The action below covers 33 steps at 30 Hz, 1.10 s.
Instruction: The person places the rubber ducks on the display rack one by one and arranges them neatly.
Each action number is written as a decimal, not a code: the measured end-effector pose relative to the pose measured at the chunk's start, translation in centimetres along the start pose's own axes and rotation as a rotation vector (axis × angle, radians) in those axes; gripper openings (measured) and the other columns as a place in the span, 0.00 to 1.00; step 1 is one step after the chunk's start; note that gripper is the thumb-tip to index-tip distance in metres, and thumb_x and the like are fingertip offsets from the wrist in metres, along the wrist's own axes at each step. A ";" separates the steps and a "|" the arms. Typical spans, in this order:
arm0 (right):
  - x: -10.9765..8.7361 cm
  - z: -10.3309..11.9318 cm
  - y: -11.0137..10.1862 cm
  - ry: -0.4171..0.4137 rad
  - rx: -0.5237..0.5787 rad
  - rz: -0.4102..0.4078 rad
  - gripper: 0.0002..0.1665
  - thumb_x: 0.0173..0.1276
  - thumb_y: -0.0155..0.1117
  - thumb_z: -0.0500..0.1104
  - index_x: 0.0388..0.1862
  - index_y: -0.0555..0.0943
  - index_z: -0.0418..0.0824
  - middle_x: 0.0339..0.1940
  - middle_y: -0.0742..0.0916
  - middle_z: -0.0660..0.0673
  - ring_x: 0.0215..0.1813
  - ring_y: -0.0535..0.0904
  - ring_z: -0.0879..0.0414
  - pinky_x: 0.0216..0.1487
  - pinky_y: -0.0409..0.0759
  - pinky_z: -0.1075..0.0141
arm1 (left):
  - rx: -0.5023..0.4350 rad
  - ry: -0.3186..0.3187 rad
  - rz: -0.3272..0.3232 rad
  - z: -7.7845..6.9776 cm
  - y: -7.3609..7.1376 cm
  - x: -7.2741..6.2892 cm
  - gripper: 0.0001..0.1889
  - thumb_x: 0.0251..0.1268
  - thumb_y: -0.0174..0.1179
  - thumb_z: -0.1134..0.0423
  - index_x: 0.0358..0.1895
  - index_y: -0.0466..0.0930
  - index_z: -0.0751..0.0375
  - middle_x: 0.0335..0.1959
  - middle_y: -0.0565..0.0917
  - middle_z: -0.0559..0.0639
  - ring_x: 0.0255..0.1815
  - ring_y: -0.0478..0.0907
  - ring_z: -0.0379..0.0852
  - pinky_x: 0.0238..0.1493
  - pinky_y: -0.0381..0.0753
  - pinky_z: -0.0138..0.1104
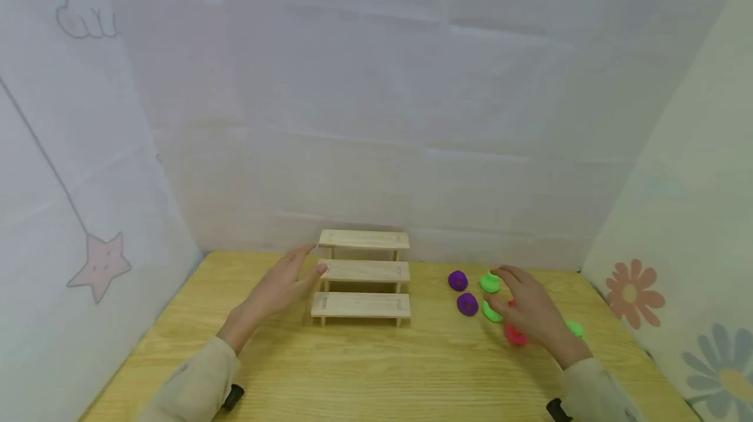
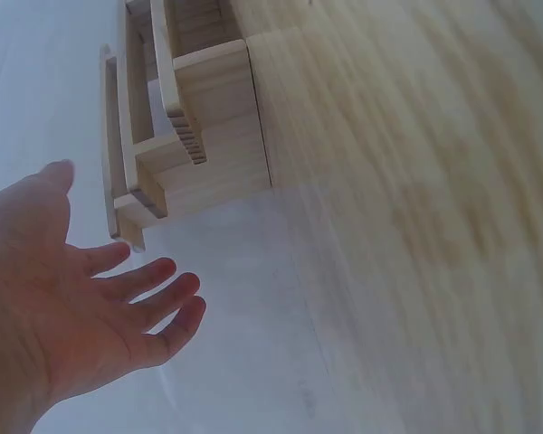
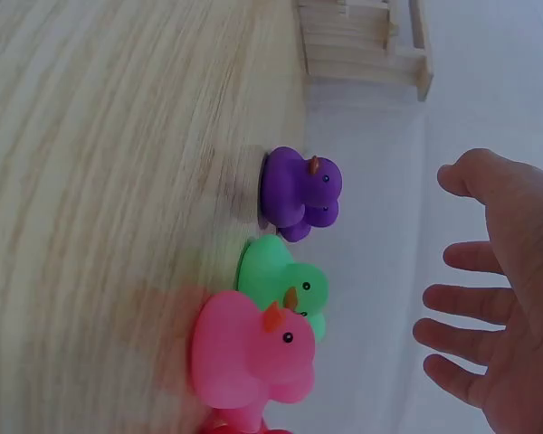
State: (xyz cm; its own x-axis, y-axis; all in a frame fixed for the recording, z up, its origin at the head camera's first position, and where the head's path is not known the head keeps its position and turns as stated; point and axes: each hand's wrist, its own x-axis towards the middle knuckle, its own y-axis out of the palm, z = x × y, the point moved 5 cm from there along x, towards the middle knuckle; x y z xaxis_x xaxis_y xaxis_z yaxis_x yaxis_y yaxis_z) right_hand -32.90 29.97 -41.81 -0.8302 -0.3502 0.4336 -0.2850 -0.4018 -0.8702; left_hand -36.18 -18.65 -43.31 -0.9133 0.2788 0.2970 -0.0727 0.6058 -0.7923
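A three-step wooden stand (image 1: 360,305) is on the table, and my left hand (image 1: 278,289) is at its left side with fingers extended and nothing held. In the left wrist view, the spread fingers (image 2: 167,289) are apart from the stand's side (image 2: 222,136). To the right, my right hand (image 1: 529,309) hovers over a group of rubber ducks, thumb and fingers apart, holding nothing. Two purple ducks (image 1: 467,304) lie nearest the stand. Green ducks (image 1: 489,282) and a pink duck (image 1: 516,336) are by the right hand, which partly hides some of them.
Another green duck (image 1: 574,328) shows beyond the right wrist. Part of a red thing (image 3: 244,427) appears at the bottom of the right wrist view. White cloth (image 1: 376,115) hangs behind the wooden table (image 1: 365,376), with printed cloth along both sides.
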 end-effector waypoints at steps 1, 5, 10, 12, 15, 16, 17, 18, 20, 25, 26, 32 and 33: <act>0.2 0.2 0.1 -0.002 -0.006 0.010 0.35 0.72 0.69 0.55 0.67 0.75 0.35 0.66 0.76 0.34 0.66 0.71 0.32 0.61 0.71 0.34 | 0.003 -0.006 0.006 -0.1 0.1 0.1 0.41 0.77 0.47 0.34 0.81 0.53 0.56 0.78 0.60 0.60 0.75 0.59 0.65 0.68 0.62 0.64; 1.1 1.0 0.5 -0.018 -0.034 0.080 0.34 0.72 0.69 0.57 0.67 0.75 0.38 0.63 0.79 0.36 0.62 0.75 0.34 0.59 0.74 0.36 | 0.027 0.001 0.015 -0.2 0.4 0.3 0.39 0.77 0.50 0.37 0.79 0.57 0.60 0.76 0.64 0.60 0.73 0.63 0.63 0.67 0.66 0.61; 2.1 1.6 1.1 -0.048 -0.067 0.146 0.34 0.70 0.71 0.54 0.67 0.76 0.37 0.59 0.81 0.38 0.58 0.79 0.37 0.57 0.78 0.40 | 0.020 0.047 0.019 -0.3 0.4 0.3 0.34 0.78 0.54 0.43 0.75 0.64 0.65 0.72 0.68 0.61 0.71 0.66 0.63 0.66 0.68 0.60; 2.3 1.7 1.3 -0.055 -0.071 0.161 0.33 0.69 0.72 0.54 0.66 0.77 0.37 0.58 0.82 0.38 0.57 0.80 0.37 0.56 0.79 0.41 | 0.012 0.060 0.035 -0.3 0.5 0.3 0.32 0.78 0.55 0.45 0.74 0.66 0.65 0.72 0.69 0.62 0.71 0.66 0.63 0.66 0.68 0.60; 2.6 1.5 1.9 -0.054 -0.063 0.196 0.32 0.69 0.72 0.53 0.64 0.78 0.37 0.58 0.83 0.39 0.54 0.81 0.39 0.52 0.81 0.43 | 0.004 0.076 0.065 -0.3 0.7 0.3 0.32 0.79 0.56 0.48 0.74 0.66 0.66 0.72 0.69 0.63 0.71 0.66 0.64 0.67 0.68 0.59; 2.7 1.5 2.1 -0.054 -0.051 0.210 0.31 0.69 0.72 0.53 0.64 0.78 0.37 0.58 0.83 0.38 0.54 0.82 0.40 0.51 0.82 0.44 | 0.002 0.073 0.073 -0.2 0.7 0.3 0.32 0.78 0.57 0.48 0.74 0.65 0.66 0.72 0.68 0.63 0.71 0.66 0.63 0.67 0.68 0.59; 2.7 1.3 2.3 -0.049 -0.037 0.224 0.31 0.69 0.72 0.53 0.64 0.78 0.37 0.58 0.83 0.38 0.54 0.82 0.40 0.51 0.82 0.44 | -0.001 0.071 0.079 -0.2 0.7 0.3 0.32 0.78 0.57 0.48 0.75 0.65 0.66 0.72 0.68 0.63 0.71 0.67 0.63 0.66 0.69 0.58; 2.8 1.2 2.6 -0.053 -0.027 0.240 0.30 0.70 0.72 0.53 0.64 0.78 0.37 0.58 0.83 0.38 0.53 0.82 0.40 0.50 0.82 0.45 | -0.007 0.068 0.082 -0.1 0.7 0.4 0.33 0.78 0.57 0.49 0.75 0.64 0.66 0.72 0.68 0.63 0.70 0.67 0.63 0.66 0.69 0.58; 2.8 0.9 3.1 -0.045 0.007 0.272 0.30 0.70 0.72 0.52 0.64 0.78 0.37 0.57 0.83 0.39 0.53 0.82 0.41 0.49 0.83 0.46 | -0.014 0.068 0.086 -0.1 0.7 0.5 0.33 0.77 0.59 0.50 0.75 0.64 0.67 0.71 0.69 0.63 0.68 0.70 0.62 0.64 0.72 0.57; 2.7 0.2 4.2 -0.031 0.057 0.334 0.33 0.70 0.72 0.52 0.64 0.77 0.34 0.56 0.84 0.39 0.56 0.80 0.41 0.54 0.81 0.46 | -0.062 0.065 0.094 -0.1 0.5 0.6 0.33 0.76 0.61 0.51 0.74 0.64 0.69 0.68 0.72 0.64 0.64 0.73 0.62 0.60 0.76 0.56; 2.6 0.1 4.5 -0.028 0.066 0.344 0.33 0.69 0.72 0.53 0.64 0.77 0.33 0.56 0.84 0.39 0.56 0.80 0.41 0.54 0.81 0.47 | -0.071 0.065 0.096 -0.1 0.5 0.6 0.33 0.76 0.61 0.52 0.74 0.64 0.69 0.68 0.72 0.64 0.64 0.73 0.63 0.60 0.76 0.55; 2.6 -0.2 5.5 -0.009 0.114 0.374 0.34 0.68 0.74 0.52 0.62 0.78 0.31 0.53 0.85 0.42 0.52 0.82 0.42 0.50 0.83 0.52 | -0.083 0.059 0.092 0.0 0.7 0.7 0.34 0.76 0.61 0.52 0.75 0.64 0.69 0.67 0.73 0.63 0.63 0.74 0.61 0.59 0.77 0.54; 2.6 -0.3 5.7 -0.004 0.119 0.375 0.33 0.68 0.74 0.52 0.62 0.78 0.30 0.53 0.85 0.42 0.52 0.82 0.43 0.50 0.83 0.52 | -0.083 0.059 0.091 0.0 0.7 0.7 0.33 0.76 0.61 0.52 0.75 0.64 0.68 0.67 0.73 0.63 0.62 0.74 0.61 0.59 0.77 0.54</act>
State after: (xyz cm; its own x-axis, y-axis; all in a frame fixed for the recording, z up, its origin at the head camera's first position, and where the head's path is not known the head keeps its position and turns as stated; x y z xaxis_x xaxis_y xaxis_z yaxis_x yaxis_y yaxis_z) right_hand -36.78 27.02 -45.67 -0.8643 -0.4946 0.0918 0.0955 -0.3405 -0.9354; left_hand -36.82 -18.02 -43.64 -0.8891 0.3777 0.2584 0.0454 0.6347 -0.7715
